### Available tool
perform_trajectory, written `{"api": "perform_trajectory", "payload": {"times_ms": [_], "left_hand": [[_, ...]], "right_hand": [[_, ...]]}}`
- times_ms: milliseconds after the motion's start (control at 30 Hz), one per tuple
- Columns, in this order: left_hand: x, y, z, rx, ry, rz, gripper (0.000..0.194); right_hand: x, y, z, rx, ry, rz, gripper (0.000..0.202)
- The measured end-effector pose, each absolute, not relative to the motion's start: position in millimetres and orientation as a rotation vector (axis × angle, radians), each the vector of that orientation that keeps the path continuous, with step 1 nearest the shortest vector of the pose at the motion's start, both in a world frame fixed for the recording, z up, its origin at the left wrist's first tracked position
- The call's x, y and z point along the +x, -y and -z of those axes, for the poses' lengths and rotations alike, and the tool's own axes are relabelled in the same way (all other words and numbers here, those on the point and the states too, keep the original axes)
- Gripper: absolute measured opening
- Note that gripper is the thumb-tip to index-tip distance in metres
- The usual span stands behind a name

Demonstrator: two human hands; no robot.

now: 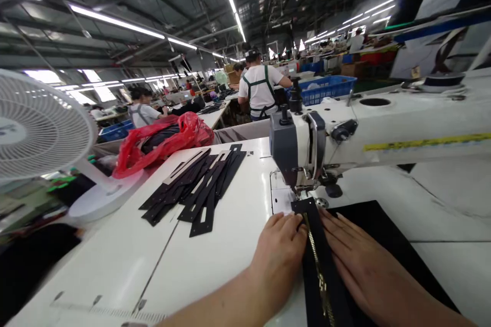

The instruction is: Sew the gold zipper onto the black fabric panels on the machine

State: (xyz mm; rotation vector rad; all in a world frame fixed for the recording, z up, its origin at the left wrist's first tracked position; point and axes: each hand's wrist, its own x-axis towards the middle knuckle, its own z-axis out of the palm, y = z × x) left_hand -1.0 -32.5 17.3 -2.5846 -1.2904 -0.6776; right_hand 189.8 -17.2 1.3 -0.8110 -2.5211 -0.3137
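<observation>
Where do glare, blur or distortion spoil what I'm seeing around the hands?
Head view: zipper, left hand and right hand look fairly clear; the black cloth shows little detail; the white table carries pale glare patches; ceiling lights burn bright against a dark roof; the fan looks stretched at the edge, with blur below it.

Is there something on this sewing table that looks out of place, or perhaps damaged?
Nothing looks spilled or damaged. The black strips on the table do look untidy: they overlap at uneven angles instead of stacking squarely, though this may be normal here. The zip between the left hand and right hand shows no visible fault.
</observation>
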Motion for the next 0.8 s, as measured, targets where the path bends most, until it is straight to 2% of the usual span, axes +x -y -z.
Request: {"api": "perform_trajectory", "payload": {"times_ms": [567,800], "left_hand": [[-1,15,-20,-2.631,1.235,0.634,0.02],[-2,9,-15,-2.629,1.222,0.648,0.023]], "right_hand": [[189,1,-3,-0.837,2.536,0.365,0.046],[188,-5,-7,-0.812,2.513,0.276,0.05]]}}
